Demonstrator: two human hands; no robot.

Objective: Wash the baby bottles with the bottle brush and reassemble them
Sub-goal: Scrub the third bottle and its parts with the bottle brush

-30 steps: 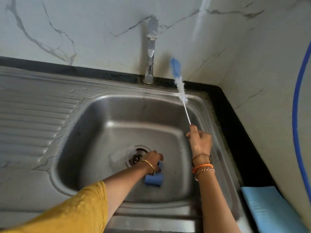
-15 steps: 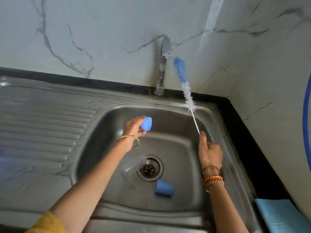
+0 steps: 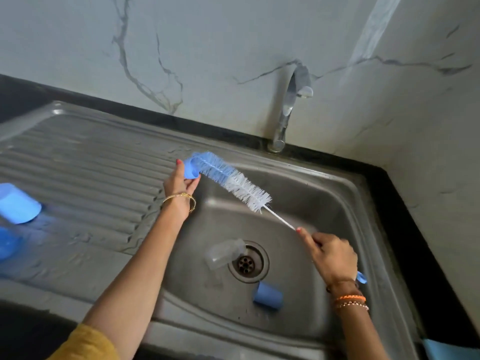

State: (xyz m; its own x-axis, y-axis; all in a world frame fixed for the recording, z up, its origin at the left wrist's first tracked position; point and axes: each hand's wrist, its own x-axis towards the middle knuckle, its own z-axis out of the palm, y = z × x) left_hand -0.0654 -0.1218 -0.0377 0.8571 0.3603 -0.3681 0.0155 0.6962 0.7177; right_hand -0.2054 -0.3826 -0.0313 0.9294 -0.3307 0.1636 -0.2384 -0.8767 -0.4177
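My left hand (image 3: 181, 183) holds a small blue bottle cap (image 3: 191, 170) above the sink's left rim. My right hand (image 3: 332, 254) grips the thin white handle of the bottle brush (image 3: 233, 181), whose blue bristle tip is bent into the cap's opening. A clear bottle body (image 3: 224, 253) lies on its side in the steel sink (image 3: 324, 193), beside the drain. Another blue cap (image 3: 267, 296) lies on its side at the basin's front, right of the drain.
A blue cup-shaped piece (image 3: 18, 203) and another blue item (image 3: 7, 242) sit on the ribbed draining board (image 3: 78, 172) at far left. The tap (image 3: 288, 107) stands behind the basin, with no water seen running. A light-blue object (image 3: 449, 350) lies at the bottom right corner.
My left hand picked a blue cap out of the basin and lifted it to the left rim. My right hand swung the brush down and left, and its tip went into the cap.
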